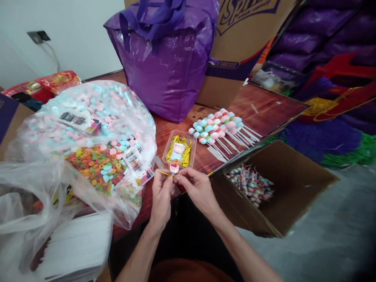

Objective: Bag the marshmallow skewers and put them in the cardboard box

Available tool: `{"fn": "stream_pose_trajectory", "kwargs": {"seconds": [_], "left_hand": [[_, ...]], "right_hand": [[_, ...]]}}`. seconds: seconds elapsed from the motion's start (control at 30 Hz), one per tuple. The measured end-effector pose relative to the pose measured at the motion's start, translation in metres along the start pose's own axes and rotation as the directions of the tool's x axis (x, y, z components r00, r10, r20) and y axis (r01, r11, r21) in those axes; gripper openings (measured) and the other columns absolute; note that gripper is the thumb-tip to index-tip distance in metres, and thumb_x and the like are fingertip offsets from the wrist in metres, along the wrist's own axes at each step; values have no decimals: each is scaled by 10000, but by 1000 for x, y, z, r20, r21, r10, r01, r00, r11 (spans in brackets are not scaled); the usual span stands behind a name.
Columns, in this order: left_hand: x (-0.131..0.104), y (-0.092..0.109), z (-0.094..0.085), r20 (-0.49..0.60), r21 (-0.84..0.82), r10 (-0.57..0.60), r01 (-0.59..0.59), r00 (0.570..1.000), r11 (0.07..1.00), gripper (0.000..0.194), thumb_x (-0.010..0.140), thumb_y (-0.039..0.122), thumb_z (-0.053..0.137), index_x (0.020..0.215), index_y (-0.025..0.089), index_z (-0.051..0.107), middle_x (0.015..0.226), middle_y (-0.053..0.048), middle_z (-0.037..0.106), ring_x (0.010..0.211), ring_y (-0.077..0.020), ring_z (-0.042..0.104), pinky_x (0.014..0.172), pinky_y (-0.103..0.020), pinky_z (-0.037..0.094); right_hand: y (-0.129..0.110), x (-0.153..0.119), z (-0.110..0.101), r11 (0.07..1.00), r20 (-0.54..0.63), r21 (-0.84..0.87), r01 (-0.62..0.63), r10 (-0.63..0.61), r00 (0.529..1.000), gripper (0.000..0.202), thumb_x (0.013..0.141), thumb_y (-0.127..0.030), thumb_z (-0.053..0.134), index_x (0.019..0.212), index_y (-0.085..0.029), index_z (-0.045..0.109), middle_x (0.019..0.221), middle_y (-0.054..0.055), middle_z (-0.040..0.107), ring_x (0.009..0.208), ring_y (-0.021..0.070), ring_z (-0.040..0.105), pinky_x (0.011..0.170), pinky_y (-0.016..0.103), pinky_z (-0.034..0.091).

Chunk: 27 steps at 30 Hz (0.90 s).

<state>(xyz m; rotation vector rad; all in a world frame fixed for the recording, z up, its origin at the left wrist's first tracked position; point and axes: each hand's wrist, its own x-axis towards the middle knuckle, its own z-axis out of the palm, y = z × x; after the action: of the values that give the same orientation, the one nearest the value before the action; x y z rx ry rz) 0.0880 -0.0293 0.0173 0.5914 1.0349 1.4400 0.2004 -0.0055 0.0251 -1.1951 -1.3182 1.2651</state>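
Marshmallows (120, 94) and gummy rings (88, 160) are piled in clear plastic on the left. Next over, a gold twist tie (165, 173) is pinched in the left hand (161, 194), right at the near end of a wrapped marshmallow skewer (176, 156), which is held out over the tub (193, 154). The fingers of the right hand (196, 188) are closed narrow beside it; can't tell what's pinched there. Probably light, squishy and slick-wrapped, so best gripped by the stick end, candy left unsqueezed. Far right, more skewers (217, 125) are lined up.
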Motion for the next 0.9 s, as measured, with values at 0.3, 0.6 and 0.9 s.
{"fn": "stream_pose_trajectory", "kwargs": {"seconds": [0.3, 0.6, 0.9], "left_hand": [[-2, 0, 7, 20, -15, 13, -12, 1000, 1000, 260, 801, 345, 764, 819, 161, 580, 640, 57, 497, 474, -22, 324, 448, -151, 259], [-17, 35, 9, 384, -233, -529, 634, 757, 737, 200, 832, 131, 684, 766, 148, 497, 574, 91, 312, 435, -16, 155, 360, -93, 110], [-40, 6, 22, 182, 146, -88, 61, 979, 987, 314, 803, 430, 750, 895, 165, 609, 587, 60, 476, 451, -27, 311, 419, -141, 215]], "right_hand": [[2, -9, -7, 990, 50, -107, 88, -83, 995, 171, 935, -316, 550, 823, -191, 584, 762, -11, 612, 678, 133, 549, 657, 245, 451], [-20, -27, -29, 983, 219, 57, 172, -180, 959, 195, 947, -321, 521, 797, -214, 458, 835, -12, 456, 740, 131, 458, 679, 248, 418], [-16, -46, -33, 951, 89, -208, 228, -214, 973, 162, 934, -232, 441, 789, -233, 368, 705, -47, 455, 582, 103, 418, 538, 225, 374]]}}
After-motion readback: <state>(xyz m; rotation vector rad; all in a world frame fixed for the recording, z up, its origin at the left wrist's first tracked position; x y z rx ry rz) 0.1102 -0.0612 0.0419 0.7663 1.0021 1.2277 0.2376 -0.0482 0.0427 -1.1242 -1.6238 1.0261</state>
